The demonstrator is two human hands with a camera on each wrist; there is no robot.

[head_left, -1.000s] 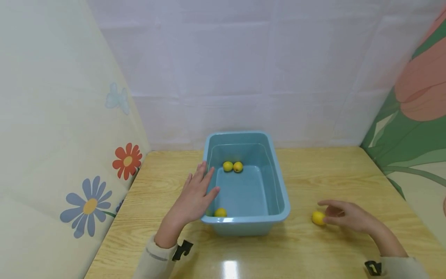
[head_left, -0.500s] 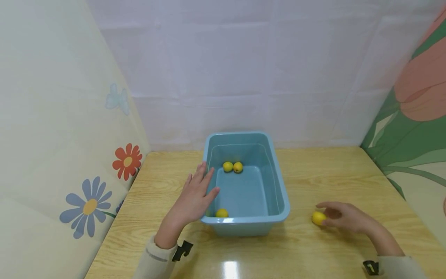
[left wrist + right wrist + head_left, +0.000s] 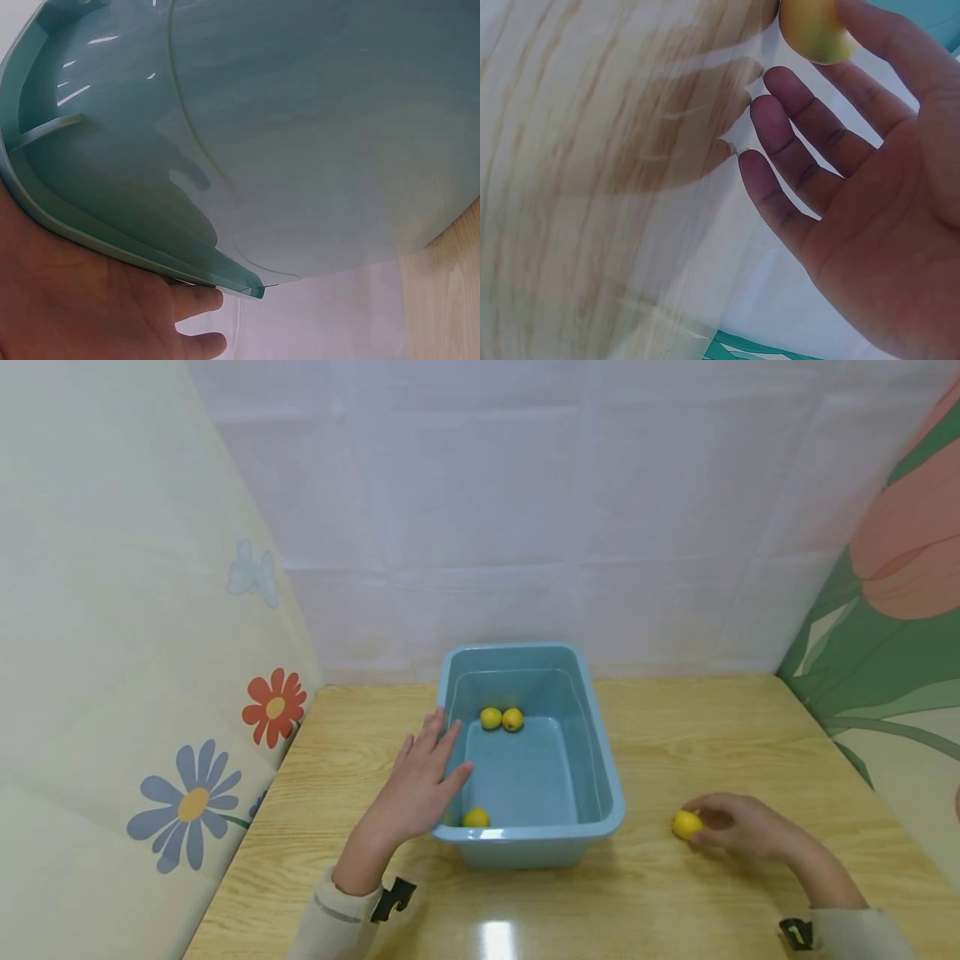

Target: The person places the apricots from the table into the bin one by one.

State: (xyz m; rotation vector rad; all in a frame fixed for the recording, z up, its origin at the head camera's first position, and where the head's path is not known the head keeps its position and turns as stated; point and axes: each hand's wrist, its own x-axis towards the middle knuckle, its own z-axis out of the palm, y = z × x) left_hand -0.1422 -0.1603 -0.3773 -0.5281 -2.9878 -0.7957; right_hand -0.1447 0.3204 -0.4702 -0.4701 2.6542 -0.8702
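Note:
A small lemon (image 3: 687, 825) is on the wooden table, right of a blue plastic tub (image 3: 600, 739). My right hand (image 3: 746, 828) pinches it between thumb and index finger; in the right wrist view the thumb touches the lemon (image 3: 817, 34) while the other fingers spread loosely at the tabletop. My left hand (image 3: 420, 781) rests on the tub's left rim with its fingers straight. From the left wrist, that palm (image 3: 90, 307) appears along the outside of the rim. Inside the tub, two lemons (image 3: 501, 719) touch at the far end, and another lemon (image 3: 476, 817) lies in the near left corner.
White cloth (image 3: 480, 510) hangs behind the table (image 3: 360, 727). A flower-printed panel (image 3: 105, 652) stands on the left, and a panel with large tulips (image 3: 900, 610) on the right. The tub's far end stands close to the back cloth.
My right index finger and thumb have come in around the lemon, which has shifted very slightly right. The lemon in the tub's near corner has rocked a little. My left hand stays put.

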